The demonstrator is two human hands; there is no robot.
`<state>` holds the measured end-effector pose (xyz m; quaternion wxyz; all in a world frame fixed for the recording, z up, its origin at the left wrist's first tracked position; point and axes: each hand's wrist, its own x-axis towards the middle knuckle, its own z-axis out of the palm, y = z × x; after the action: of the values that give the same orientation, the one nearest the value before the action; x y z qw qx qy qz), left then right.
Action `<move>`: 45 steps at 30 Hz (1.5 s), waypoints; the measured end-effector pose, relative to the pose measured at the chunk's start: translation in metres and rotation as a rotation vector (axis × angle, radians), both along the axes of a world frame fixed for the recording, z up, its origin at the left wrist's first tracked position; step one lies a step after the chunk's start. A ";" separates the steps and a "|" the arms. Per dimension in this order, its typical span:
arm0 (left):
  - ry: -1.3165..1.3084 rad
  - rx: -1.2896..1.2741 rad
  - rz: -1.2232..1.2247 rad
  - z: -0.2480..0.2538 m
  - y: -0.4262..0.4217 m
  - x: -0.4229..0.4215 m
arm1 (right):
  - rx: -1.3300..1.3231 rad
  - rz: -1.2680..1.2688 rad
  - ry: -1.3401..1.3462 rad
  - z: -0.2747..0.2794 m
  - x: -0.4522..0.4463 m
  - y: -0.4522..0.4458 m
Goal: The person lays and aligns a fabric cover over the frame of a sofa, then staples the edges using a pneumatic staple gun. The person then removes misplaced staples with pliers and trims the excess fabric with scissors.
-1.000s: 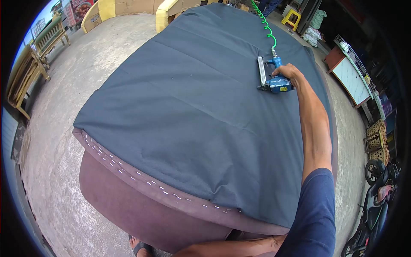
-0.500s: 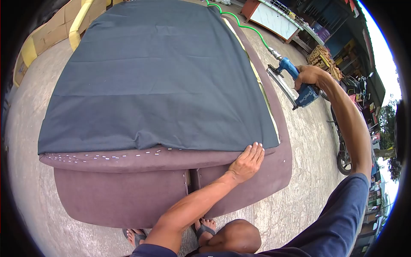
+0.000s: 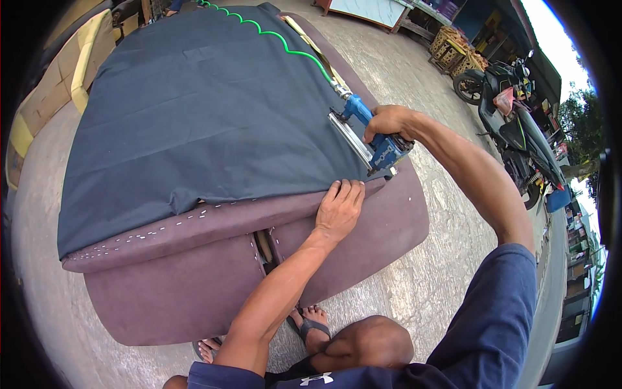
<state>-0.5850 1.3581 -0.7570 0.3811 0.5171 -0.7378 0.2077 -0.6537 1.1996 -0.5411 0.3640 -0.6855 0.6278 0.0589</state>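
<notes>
A dark grey cloth (image 3: 194,117) lies over a piece of purple-brown upholstery (image 3: 175,285), with rows of staples along the near padded edge. My left hand (image 3: 341,211) presses on that edge near its right end, fingertips at the cloth's border, fingers stretched out and close together. Wrapped around the handle of a blue staple gun (image 3: 387,153) is my right hand (image 3: 389,122). The gun's nose is at the cloth's near right corner, just beyond my left fingertips; whether it touches is unclear. A green coiled hose (image 3: 285,43) runs from the gun across the cloth.
Yellow-edged cardboard-covered frames (image 3: 52,84) stand at the left. Motorcycles (image 3: 518,129) are parked on the right, near woven baskets (image 3: 453,52). A white-topped counter (image 3: 369,11) is at the back. My sandalled feet (image 3: 315,324) are below the upholstery.
The staple gun has come from over the cloth, out past the right side, then in to the near right corner. My left hand now lies on the padded edge. The view has shifted.
</notes>
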 end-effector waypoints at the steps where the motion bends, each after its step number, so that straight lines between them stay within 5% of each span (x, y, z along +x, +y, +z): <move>1: 0.006 -0.003 0.004 -0.001 -0.001 -0.001 | -0.003 0.004 0.006 -0.009 0.001 -0.003; 10: 0.035 0.001 -0.007 0.007 0.000 -0.001 | 0.045 -0.094 0.014 -0.024 0.000 -0.004; 13: 0.491 0.287 -0.138 0.034 -0.004 0.007 | 0.008 -0.101 -0.004 -0.022 -0.002 0.002; 15: 1.104 0.382 -0.020 0.081 -0.060 0.044 | 0.025 -0.126 -0.043 -0.026 -0.009 -0.001; 16: 1.186 0.377 0.035 0.088 -0.090 0.057 | 0.048 -0.124 -0.087 -0.029 -0.007 -0.001; 18: 1.411 0.853 -0.132 0.118 -0.129 0.081 | 0.048 -0.106 -0.078 -0.025 -0.003 0.003; 20: 1.366 0.977 -0.149 0.122 -0.144 0.073 | 0.029 -0.084 -0.046 -0.025 0.000 0.004; 24: 1.302 0.709 -0.153 0.101 -0.160 0.050 | 0.109 -0.189 -0.089 -0.020 -0.006 0.006; 40: 1.196 0.867 -0.101 0.117 -0.155 0.063 | 0.152 -0.184 -0.149 -0.031 -0.006 -0.005; 45: 0.511 0.728 -0.019 0.159 -0.043 0.163 | 0.076 -0.165 -0.170 -0.020 0.000 0.012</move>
<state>-0.4224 1.3148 -0.5979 0.3462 0.6456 -0.6495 -0.2035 -0.6536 1.2112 -0.5614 0.4451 -0.6199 0.6462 -0.0059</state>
